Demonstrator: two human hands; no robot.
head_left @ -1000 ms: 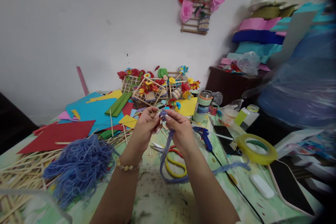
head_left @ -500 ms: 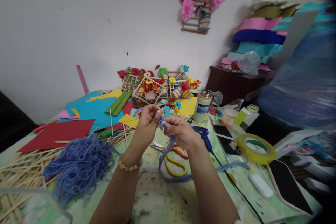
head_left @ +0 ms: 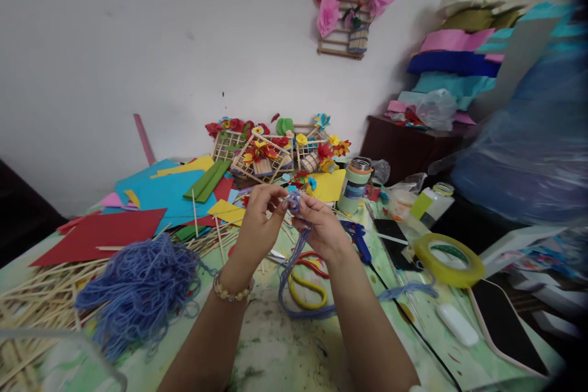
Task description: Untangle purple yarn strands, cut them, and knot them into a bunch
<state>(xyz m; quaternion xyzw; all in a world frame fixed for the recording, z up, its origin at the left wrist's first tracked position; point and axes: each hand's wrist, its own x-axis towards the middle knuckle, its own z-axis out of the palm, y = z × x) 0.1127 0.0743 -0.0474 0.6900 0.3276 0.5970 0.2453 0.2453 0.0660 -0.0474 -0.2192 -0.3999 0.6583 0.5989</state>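
Between my fingertips is a small knotted bunch of purple-blue yarn (head_left: 294, 201), raised over the middle of the table. My left hand (head_left: 261, 220) pinches its left side with thumb and forefinger. My right hand (head_left: 322, 225) grips it from the right, its lower fingers curled under. From the right hand a loose bundle of yarn strands (head_left: 285, 294) hangs down, loops on the table and runs off to the right beneath my forearm. Scissors with a yellow and red handle (head_left: 307, 294) lie just below my hands. A big tangled heap of yarn (head_left: 142, 294) rests to the left.
Wooden sticks (head_left: 32, 300) and coloured paper sheets (head_left: 110, 233) cover the left side. Small stick frames with paper flowers (head_left: 261, 156) stand behind. To the right are a glue gun (head_left: 358, 239), a bottle (head_left: 353, 187), a tape roll (head_left: 478, 268) and a phone (head_left: 509, 327).
Both hands have shifted slightly right and up with the yarn bunch. My left fingers have moved around its top, and the bunch shows more fully now.
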